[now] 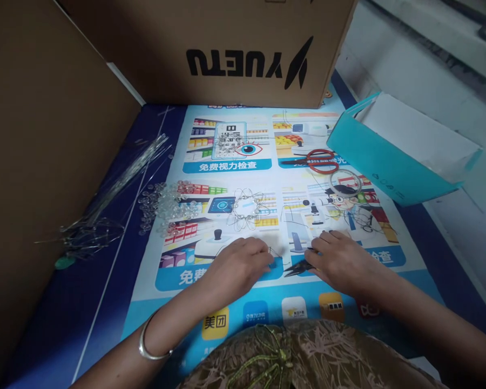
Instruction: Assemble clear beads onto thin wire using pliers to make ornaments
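Dark needle-nose pliers (297, 267) point leftward from my right hand (340, 259), whose fingers are wrapped round them; the handles are hidden under the palm. Close to their tip, my left hand (243, 265) is closed in a pinch on a thin wire (276, 253), of which only a short end shows. Just beyond my left hand lies a ring of looped wire with clear beads (247, 208). A spread of loose clear beads (166, 208) sits farther left. Fine wire pieces (368, 220) lie past my right hand, hard to make out.
Red-handled scissors (322, 161) and a roll of clear tape (345, 182) lie beyond my right hand. A teal box (392, 156) stands at the right. Bundled wires (125, 178) lie at the left. Cardboard walls (243, 86) close off the back and left side.
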`<state>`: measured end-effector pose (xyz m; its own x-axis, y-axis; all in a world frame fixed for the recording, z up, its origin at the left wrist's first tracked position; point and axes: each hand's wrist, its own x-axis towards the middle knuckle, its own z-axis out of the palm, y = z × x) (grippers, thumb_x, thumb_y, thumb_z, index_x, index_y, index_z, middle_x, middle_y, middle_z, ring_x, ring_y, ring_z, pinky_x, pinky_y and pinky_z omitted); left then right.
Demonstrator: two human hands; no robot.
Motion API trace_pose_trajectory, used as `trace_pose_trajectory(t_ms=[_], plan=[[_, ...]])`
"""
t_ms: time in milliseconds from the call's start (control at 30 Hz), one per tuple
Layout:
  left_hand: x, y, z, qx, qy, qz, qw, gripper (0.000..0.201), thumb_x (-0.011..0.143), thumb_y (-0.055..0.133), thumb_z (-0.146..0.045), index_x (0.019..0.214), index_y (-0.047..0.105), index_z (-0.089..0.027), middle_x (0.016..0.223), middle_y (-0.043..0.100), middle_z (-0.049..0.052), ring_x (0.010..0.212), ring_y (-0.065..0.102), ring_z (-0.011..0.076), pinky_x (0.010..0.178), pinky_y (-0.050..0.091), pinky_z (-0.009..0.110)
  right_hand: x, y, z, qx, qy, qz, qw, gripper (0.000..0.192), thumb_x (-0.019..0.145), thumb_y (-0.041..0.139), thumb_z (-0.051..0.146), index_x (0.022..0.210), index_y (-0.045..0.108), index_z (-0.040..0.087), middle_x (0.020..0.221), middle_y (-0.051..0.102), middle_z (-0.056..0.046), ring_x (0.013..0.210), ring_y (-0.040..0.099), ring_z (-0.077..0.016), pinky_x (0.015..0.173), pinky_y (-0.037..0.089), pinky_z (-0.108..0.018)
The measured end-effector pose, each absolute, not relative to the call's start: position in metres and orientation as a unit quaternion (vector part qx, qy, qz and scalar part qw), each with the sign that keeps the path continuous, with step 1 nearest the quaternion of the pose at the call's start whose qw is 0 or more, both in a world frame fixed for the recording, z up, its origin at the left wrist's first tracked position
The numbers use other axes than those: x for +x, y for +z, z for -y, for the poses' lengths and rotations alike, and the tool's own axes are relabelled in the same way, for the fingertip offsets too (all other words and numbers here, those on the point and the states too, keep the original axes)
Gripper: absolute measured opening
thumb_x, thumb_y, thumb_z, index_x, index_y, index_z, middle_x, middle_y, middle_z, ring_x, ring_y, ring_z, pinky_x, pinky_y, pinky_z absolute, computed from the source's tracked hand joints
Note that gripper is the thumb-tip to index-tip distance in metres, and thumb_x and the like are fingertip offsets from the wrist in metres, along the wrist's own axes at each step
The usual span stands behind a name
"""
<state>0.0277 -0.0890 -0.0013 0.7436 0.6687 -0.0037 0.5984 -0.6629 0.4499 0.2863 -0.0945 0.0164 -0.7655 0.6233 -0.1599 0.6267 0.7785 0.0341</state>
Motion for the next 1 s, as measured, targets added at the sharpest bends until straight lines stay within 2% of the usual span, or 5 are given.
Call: trace_pose_trajectory(t_ms=[133, 433, 533, 700, 1000], plan=[[0.037, -0.006, 0.093, 0.928, 0.056, -0.314, 0.191, 0.014, 0.089, 0.046, -0.021, 0.092, 0.06, -0.02, 0.09, 0.057, 0.004, 0.086, 0.05, 0.0185, 0.073, 0.039, 0.033, 0.29, 0.019, 0.091, 0.333, -0.046, -0.938, 0.087, 0.018, 0.081, 0.057, 0.036, 0.09, 0.058, 0.02, 0.083, 0.057, -0.006, 0.079, 0.049, -0.0215, 0.069, 0.033, -0.034], [0.045, -0.013, 0.097, 0.943, 0.015, -0.306, 0.132, 0.012, 0.088, 0.043, -0.015, 0.093, 0.053, -0.016, 0.094, 0.054, 0.007, 0.086, 0.047, 0.0205, 0.073, 0.038, 0.035, 0.298, 0.026, 0.083, 0.335, -0.129, -0.93, 0.082, 0.018, 0.083, 0.055, 0.034, 0.093, 0.059, 0.02, 0.086, 0.059, -0.006, 0.087, 0.052, -0.0208, 0.076, 0.037, -0.034], [0.04, -0.009, 0.097, 0.93, 0.034, -0.325, 0.166, 0.014, 0.088, 0.039, -0.01, 0.093, 0.051, -0.015, 0.096, 0.054, 0.007, 0.088, 0.047, 0.02, 0.075, 0.039, 0.035, 0.301, 0.029, 0.078, 0.343, -0.149, -0.925, 0.072, 0.021, 0.084, 0.052, 0.036, 0.096, 0.059, 0.02, 0.089, 0.06, -0.006, 0.089, 0.052, -0.0208, 0.078, 0.037, -0.034], [0.028, -0.003, 0.092, 0.885, 0.065, -0.391, 0.245, 0.011, 0.089, 0.037, -0.016, 0.089, 0.048, -0.015, 0.085, 0.054, 0.004, 0.075, 0.049, 0.016, 0.066, 0.04, 0.03, 0.304, 0.026, 0.072, 0.387, -0.142, -0.909, 0.057, 0.025, 0.086, 0.048, 0.038, 0.098, 0.059, 0.019, 0.092, 0.06, -0.008, 0.09, 0.053, -0.0213, 0.079, 0.038, -0.034], [0.042, -0.011, 0.096, 0.943, 0.04, -0.308, 0.116, 0.006, 0.086, 0.049, -0.02, 0.085, 0.055, -0.019, 0.082, 0.054, 0.003, 0.076, 0.047, 0.0186, 0.065, 0.037, 0.033, 0.302, 0.024, 0.073, 0.376, -0.122, -0.914, 0.092, 0.023, 0.085, 0.05, 0.037, 0.095, 0.06, 0.019, 0.089, 0.059, -0.007, 0.088, 0.052, -0.0218, 0.077, 0.037, -0.034]])
